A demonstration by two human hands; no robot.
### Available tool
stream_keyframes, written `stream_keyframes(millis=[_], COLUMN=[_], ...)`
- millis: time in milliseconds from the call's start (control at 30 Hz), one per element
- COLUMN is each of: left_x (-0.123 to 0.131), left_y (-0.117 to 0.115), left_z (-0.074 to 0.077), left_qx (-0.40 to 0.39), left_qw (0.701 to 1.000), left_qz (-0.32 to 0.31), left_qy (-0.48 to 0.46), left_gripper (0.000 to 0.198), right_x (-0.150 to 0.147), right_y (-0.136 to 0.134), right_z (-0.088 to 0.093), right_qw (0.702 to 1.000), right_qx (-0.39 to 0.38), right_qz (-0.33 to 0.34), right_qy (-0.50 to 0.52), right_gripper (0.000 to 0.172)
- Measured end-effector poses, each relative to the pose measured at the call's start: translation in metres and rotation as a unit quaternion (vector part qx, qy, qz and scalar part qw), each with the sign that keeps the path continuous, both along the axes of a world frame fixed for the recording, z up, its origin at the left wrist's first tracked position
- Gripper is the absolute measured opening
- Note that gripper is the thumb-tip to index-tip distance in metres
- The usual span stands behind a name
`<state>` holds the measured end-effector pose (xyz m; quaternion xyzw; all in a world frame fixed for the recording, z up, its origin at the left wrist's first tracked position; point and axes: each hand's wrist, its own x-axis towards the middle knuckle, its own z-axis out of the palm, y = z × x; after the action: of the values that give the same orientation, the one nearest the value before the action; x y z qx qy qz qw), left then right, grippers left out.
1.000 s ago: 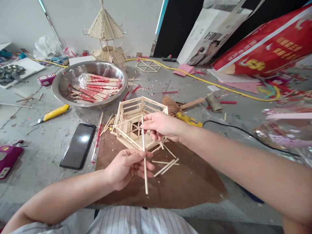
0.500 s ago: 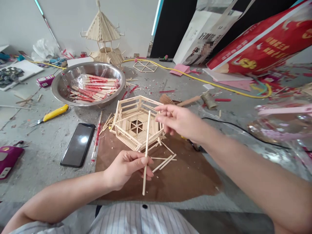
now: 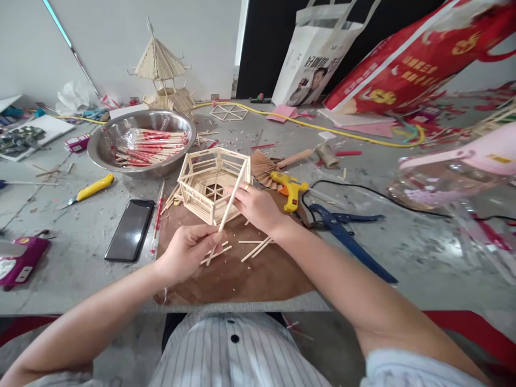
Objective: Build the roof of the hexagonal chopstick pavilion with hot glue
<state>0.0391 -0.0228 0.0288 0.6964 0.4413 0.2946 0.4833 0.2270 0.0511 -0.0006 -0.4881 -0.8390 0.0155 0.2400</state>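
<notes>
Still, left fingers (image 3: 207, 241) pinching a stick (image 3: 227, 213), right hand (image 3: 258, 207) back beside it, its hold hard to tell

Craft workshop, or a corner used as one; from where I stand I cannot tell which. Grey worktable (image 3: 80, 231), surface grubby and flecked with scraps. Near: brown sheet (image 3: 193, 290), loose sticks (image 3: 257, 249) on it, hexagonal stick frame (image 3: 200, 208) above. To the right: yellow glue gun (image 3: 293, 189) with black cable, blue hand tool (image 3: 349, 239). To the left: yellow craft knife (image 3: 95, 187). Far left: metal bowl (image 3: 155, 171) of sticks in red-marked wrapping; behind it, stick-built tower (image 3: 160, 65), roof peaked.
</notes>
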Motion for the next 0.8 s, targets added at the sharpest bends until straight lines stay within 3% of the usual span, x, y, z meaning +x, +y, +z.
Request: stream_keyframes(millis=[100,200,333,400,467,567,667,800], left_x=[0.004,0.009,0.014,0.015,0.016,0.016,0.016,0.014], left_y=[0.001,0.002,0.005,0.007,0.009,0.01,0.012,0.013], left_z=[-0.008,-0.018,-0.027,-0.031,-0.034,-0.041,-0.048,-0.056], left_qx=[0.054,0.063,0.07,0.073,0.082,0.116,0.173,0.257], left_qw=[0.998,0.996,0.995,0.995,0.994,0.989,0.978,0.956], left_qz=[0.044,0.064,0.068,0.068,0.065,0.061,0.061,0.041], left_qy=[0.008,-0.007,0.001,0.016,0.034,0.067,0.101,0.136], left_gripper=[0.033,0.034,0.035,0.036,0.036,0.036,0.032,0.027], right_x=[0.003,0.028,0.101,0.14,0.168,0.184,0.182,0.179], right_y=[0.005,-0.008,-0.054,-0.077,-0.093,-0.104,-0.103,-0.101], right_z=[-0.006,-0.011,-0.025,-0.037,-0.048,-0.061,-0.067,-0.069], right_qw=[0.999,0.992,0.971,0.936,0.903,0.898,0.908,0.898], right_qx=[0.028,0.04,-0.011,-0.035,-0.075,-0.095,-0.09,-0.103], right_qz=[-0.027,-0.098,-0.239,-0.343,-0.404,-0.4,-0.368,-0.388], right_qy=[0.038,0.068,0.004,-0.063,-0.122,-0.157,-0.18,-0.18], right_gripper=[0.039,0.046,0.036,0.04,0.047,0.049,0.045,0.042])
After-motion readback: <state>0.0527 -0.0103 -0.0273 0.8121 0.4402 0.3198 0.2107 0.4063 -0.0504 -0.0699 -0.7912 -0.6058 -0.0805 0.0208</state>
